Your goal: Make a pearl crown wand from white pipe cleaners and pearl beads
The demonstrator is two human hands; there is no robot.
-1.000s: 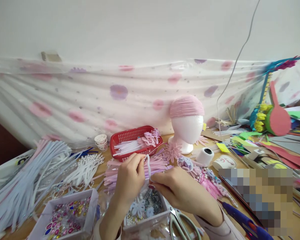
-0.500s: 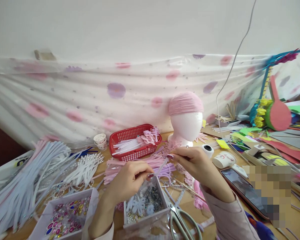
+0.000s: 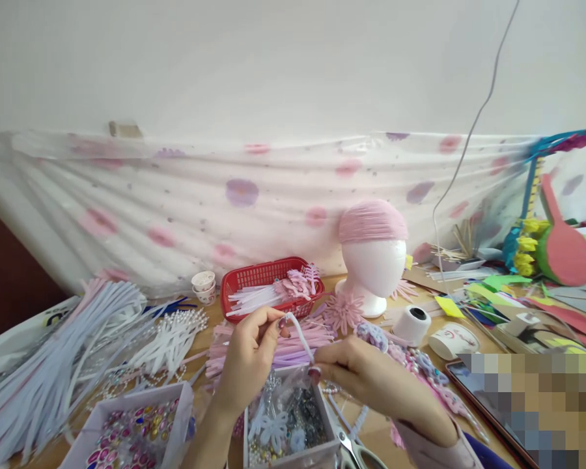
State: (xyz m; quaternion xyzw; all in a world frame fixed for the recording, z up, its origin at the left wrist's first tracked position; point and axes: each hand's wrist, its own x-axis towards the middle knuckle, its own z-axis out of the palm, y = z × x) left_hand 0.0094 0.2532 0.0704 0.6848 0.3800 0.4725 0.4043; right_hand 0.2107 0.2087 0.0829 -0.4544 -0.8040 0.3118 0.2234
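A short white pipe cleaner (image 3: 300,337) stretches between my hands, bent near its upper end. My left hand (image 3: 249,358) pinches that upper end between thumb and fingers. Lower and to the right, my right hand (image 3: 359,372) grips the other end, its fingers closed. Below them sits a white box (image 3: 333,426) of beads and pale blue flower pieces (image 3: 272,426). Scissors (image 3: 354,453) lie at its right, partly cut off by the picture's edge. Bundles of pink and lilac pipe cleaners (image 3: 297,352) are spread behind my hands.
A red basket (image 3: 229,280) holds white stems and pink flowers. Beside it stands a white foam head (image 3: 375,264) with a pink wrapped cap. A thread spool (image 3: 410,326), a paper cup (image 3: 454,340) and a phone (image 3: 469,391) lie right. A gem box (image 3: 95,420) is left.
My left hand has risen and my right hand has dropped, so the pipe cleaner now slopes down to the right and shows a bend. The view has tilted up slightly.
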